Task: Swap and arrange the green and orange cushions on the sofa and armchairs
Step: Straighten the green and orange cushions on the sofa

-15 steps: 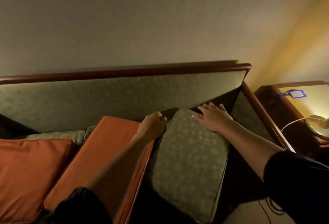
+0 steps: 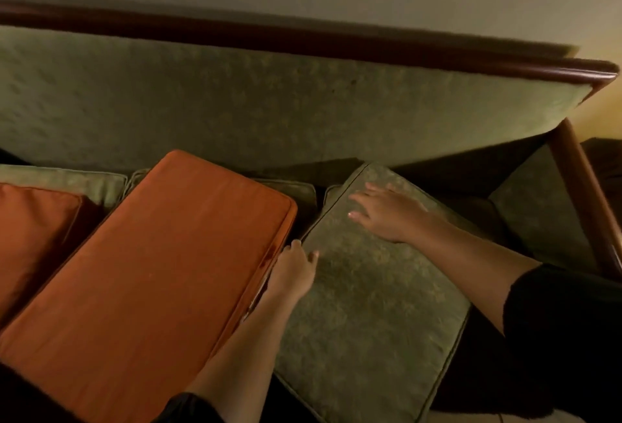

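Right hand (image 2: 390, 212) lies flat w/ fingers spread on the far end of the green cushion (image 2: 367, 294), pressing, not clamped on anything; left hand (image 2: 291, 274) rests along that cushion's left edge, thumb on the fabric, other fingers hidden in the gap beside the orange cushion (image 2: 148, 274), so can't tell if they're curled round the edge or just laid against it. Green cushion sits on the right end of the sofa seat, skewed: far corner pushed toward the backrest (image 2: 269, 106), near end hanging toward the front edge, a dark gap open btwn it and the armrest (image 2: 582, 193). Orange cushion lies just beside it on the left, also at an angle, resting over a green seat pad (image 2: 67, 180); a second orange cushion (image 2: 33, 230) shows at far left, cut off by the frame edge. Judgement: cushion is being seated, not yet square. Risks: pressing only at the far end could tip the near end up or slide it off the front, since nothing holds that side; left hand wedged btwn the two could drag the orange one crooked; cushion could settle skewed, leaving the right gap open.
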Demonstrator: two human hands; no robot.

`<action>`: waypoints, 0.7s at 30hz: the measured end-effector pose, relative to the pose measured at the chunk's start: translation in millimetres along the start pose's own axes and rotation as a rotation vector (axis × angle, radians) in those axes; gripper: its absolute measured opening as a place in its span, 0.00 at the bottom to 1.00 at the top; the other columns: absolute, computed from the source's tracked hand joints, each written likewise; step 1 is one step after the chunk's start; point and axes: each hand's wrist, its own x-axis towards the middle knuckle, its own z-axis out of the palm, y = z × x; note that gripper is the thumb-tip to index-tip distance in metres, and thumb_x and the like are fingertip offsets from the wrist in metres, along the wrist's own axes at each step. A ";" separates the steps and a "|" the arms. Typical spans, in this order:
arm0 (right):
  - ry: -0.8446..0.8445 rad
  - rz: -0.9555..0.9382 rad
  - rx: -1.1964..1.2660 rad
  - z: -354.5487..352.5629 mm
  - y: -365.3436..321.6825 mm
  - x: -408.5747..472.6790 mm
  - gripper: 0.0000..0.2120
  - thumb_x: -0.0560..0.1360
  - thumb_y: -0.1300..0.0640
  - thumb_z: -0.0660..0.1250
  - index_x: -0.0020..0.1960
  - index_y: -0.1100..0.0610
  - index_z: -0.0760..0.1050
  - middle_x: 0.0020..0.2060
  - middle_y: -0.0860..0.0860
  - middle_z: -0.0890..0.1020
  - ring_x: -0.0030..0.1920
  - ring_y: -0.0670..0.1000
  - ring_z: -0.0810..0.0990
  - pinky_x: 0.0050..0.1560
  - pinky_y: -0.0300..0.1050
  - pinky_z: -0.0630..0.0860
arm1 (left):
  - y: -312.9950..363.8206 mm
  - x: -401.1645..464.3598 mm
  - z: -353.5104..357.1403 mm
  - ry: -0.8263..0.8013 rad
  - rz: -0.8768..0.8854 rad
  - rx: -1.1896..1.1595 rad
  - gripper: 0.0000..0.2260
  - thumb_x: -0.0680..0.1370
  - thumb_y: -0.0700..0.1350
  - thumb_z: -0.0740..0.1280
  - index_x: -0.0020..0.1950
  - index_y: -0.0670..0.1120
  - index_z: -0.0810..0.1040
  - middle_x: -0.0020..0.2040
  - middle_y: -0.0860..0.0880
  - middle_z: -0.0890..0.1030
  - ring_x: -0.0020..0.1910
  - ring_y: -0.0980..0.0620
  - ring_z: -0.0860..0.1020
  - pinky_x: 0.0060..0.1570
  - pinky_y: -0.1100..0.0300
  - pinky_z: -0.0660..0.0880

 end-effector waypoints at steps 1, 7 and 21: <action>-0.019 -0.022 -0.021 5.8 0.1 15.5 0.27 0.82 0.42 0.51 0.77 0.52 0.57 0.77 0.52 0.60 0.77 0.51 0.51 0.75 0.55 0.47 | -5.8 9.2 8.0 -0.008 -0.012 0.018 0.25 0.81 0.55 0.57 0.71 0.41 0.64 0.66 0.40 0.73 0.62 0.43 0.73 0.55 0.52 0.71; -0.082 -0.101 -0.049 55.1 2.1 96.0 0.26 0.82 0.45 0.52 0.77 0.52 0.58 0.78 0.50 0.57 0.78 0.50 0.47 0.75 0.54 0.45 | -36.9 43.8 47.8 0.035 -0.009 0.180 0.32 0.80 0.61 0.52 0.77 0.43 0.52 0.75 0.44 0.63 0.73 0.46 0.63 0.67 0.51 0.67; -0.013 -0.288 -0.090 100.7 51.4 142.8 0.27 0.76 0.33 0.55 0.60 0.51 0.74 0.59 0.50 0.77 0.65 0.53 0.70 0.74 0.51 0.51 | -39.6 66.9 60.0 0.003 -0.084 0.124 0.34 0.76 0.67 0.56 0.76 0.50 0.57 0.66 0.45 0.74 0.63 0.44 0.73 0.59 0.50 0.71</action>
